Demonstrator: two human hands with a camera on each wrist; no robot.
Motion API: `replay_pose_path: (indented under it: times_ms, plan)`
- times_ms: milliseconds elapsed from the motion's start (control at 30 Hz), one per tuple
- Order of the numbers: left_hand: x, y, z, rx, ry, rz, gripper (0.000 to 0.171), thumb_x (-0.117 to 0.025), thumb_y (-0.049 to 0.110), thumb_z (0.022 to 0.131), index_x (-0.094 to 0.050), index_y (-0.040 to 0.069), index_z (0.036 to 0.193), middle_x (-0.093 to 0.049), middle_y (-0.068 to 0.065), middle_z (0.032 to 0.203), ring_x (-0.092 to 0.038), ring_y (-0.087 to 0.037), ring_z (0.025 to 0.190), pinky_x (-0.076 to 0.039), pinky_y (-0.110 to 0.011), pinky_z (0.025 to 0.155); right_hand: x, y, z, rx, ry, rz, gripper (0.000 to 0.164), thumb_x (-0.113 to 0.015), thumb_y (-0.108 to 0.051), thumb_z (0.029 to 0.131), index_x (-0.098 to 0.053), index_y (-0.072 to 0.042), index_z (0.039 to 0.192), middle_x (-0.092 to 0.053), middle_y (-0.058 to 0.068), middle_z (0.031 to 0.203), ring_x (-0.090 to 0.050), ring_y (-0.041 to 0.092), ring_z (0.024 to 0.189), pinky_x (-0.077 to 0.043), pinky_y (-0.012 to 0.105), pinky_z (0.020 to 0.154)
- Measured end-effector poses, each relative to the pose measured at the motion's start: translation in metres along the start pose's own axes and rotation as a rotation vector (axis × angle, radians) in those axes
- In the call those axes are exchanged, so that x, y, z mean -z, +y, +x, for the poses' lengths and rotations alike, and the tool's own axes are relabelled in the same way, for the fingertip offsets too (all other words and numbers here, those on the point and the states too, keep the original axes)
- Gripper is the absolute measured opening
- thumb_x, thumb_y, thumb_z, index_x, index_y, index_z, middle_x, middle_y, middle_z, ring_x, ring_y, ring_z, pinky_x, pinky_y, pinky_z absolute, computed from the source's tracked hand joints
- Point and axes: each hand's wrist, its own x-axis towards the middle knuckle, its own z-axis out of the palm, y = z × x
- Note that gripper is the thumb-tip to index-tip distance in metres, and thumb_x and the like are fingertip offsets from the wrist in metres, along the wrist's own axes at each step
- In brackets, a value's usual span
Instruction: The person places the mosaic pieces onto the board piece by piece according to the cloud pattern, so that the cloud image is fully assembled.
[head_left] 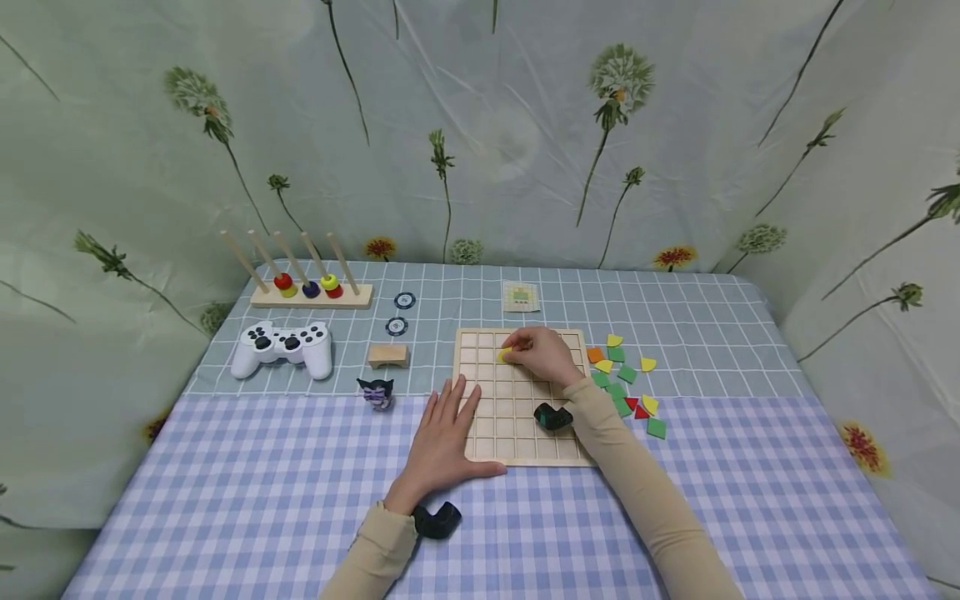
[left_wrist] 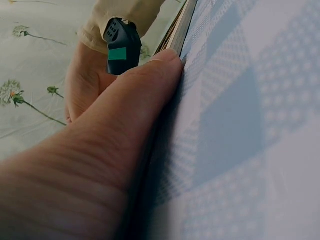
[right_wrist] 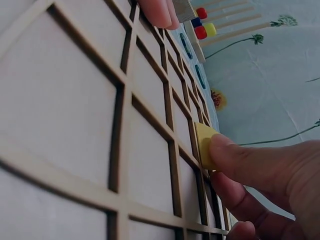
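Note:
A wooden grid board (head_left: 487,408) with square cells lies in front of me on the table. My right hand (head_left: 542,354) reaches over its far part and pinches a yellow quarter-round tile (right_wrist: 204,145) between thumb and fingers. In the right wrist view the tile stands on edge, right at the grid's raised ribs. My left hand (head_left: 444,429) rests with straight, spread fingers at the board's near left corner, its thumb (left_wrist: 150,75) along the near edge. Just right of the board lie several loose green, yellow, red and orange tiles (head_left: 627,374).
At the back left stands a peg rack (head_left: 315,297) with coloured beads. Nearer are a white game controller (head_left: 282,348), a wooden arch block (head_left: 388,356), a small dark figurine (head_left: 377,394) and two round chips (head_left: 397,326). A pattern card (head_left: 521,297) lies behind the board.

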Motion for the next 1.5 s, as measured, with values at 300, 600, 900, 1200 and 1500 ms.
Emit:
replay_pose_path:
  times_ms: [300,600,900,1200,1500]
  plan:
    - [0.000,0.001,0.000,0.005,-0.003,-0.014,0.119,-0.061,0.080,0.064,-0.023,0.009,0.151,-0.011,-0.016,0.156,-0.003,-0.030,0.143,0.000,-0.042,0.114,0.001,-0.001,0.001,-0.032,-0.016,-0.059,0.015,-0.074,-0.022,0.084,-0.075,-0.013,0.095,-0.061,-0.002,0.078,-0.053,0.016,0.071,-0.042,0.031,0.064]
    - [0.001,0.002,0.001,0.010,-0.005,-0.008,0.119,-0.061,0.080,0.064,-0.022,0.009,0.152,-0.011,-0.016,0.156,-0.002,-0.031,0.143,0.001,-0.041,0.114,0.002,0.002,-0.002,0.002,0.000,-0.077,0.014,-0.073,-0.022,0.085,-0.074,-0.014,0.096,-0.058,-0.002,0.075,-0.050,0.016,0.067,-0.039,0.030,0.060]
    - [-0.001,0.001,0.000,-0.011,0.017,0.003,0.119,-0.060,0.081,0.064,-0.024,0.007,0.151,-0.013,-0.018,0.156,-0.005,-0.033,0.142,-0.002,-0.043,0.114,0.024,0.021,-0.021,0.082,-0.005,0.032,0.017,-0.070,-0.015,0.087,-0.072,-0.009,0.102,-0.060,0.000,0.078,-0.050,0.017,0.065,-0.043,0.030,0.060]
    - [0.001,-0.001,-0.002,-0.037,0.052,-0.010,0.118,-0.064,0.076,0.065,-0.025,0.005,0.150,-0.015,-0.020,0.155,-0.008,-0.035,0.142,-0.006,-0.046,0.114,0.068,0.050,-0.041,0.042,0.111,-0.043,0.017,-0.067,-0.013,0.090,-0.070,-0.002,0.102,-0.057,0.004,0.077,-0.045,0.019,0.057,-0.037,0.029,0.049]
    - [0.000,0.000,-0.002,-0.031,0.028,-0.009,0.118,-0.065,0.076,0.065,-0.024,0.006,0.151,-0.013,-0.020,0.155,-0.005,-0.033,0.142,-0.004,-0.045,0.114,0.091,0.067,-0.050,-0.090,0.064,-0.149,0.025,-0.067,-0.015,0.090,-0.068,0.000,0.110,-0.058,0.012,0.088,-0.048,0.023,0.069,-0.041,0.030,0.052]
